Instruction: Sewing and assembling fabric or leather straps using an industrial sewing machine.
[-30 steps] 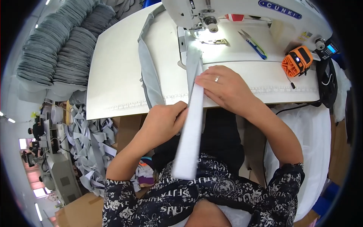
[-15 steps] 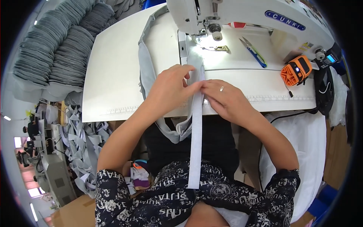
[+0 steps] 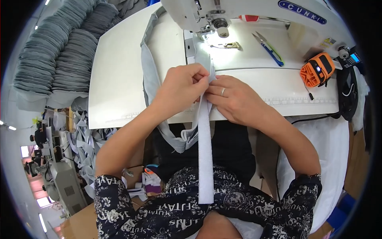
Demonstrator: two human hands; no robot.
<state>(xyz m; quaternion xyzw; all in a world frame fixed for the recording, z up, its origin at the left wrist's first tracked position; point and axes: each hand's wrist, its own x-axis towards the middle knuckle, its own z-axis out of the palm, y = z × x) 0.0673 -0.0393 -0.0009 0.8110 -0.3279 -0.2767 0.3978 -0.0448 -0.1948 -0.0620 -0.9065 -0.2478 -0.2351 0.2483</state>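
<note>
My left hand (image 3: pixel 181 87) is closed, its fingertips pinching the grey fabric band (image 3: pixel 151 71) and white strip (image 3: pixel 205 159) just in front of the sewing machine needle area (image 3: pixel 203 38). My right hand (image 3: pixel 232 99), with a ring on one finger, grips the same strip beside it, its fingers partly over the left one's tips. The white strip hangs from both hands over the table edge toward my lap. The grey band runs under the machine and loops back along the left, drooping over the front edge.
The white sewing table (image 3: pixel 115 71) holds snips (image 3: pixel 270 51), a metal part (image 3: pixel 227 45) and an orange device (image 3: pixel 316 69). Stacked grey pieces (image 3: pixel 39 55) stand at the left, above fabric scraps (image 3: pixel 81 159). A small keypad (image 3: pixel 353 59) is beside the machine at right.
My left hand has moved up to the strip beside my right hand, its fingers now pinched closer. The grey band has drooped over the table edge, and the white strip now hangs straighter.
</note>
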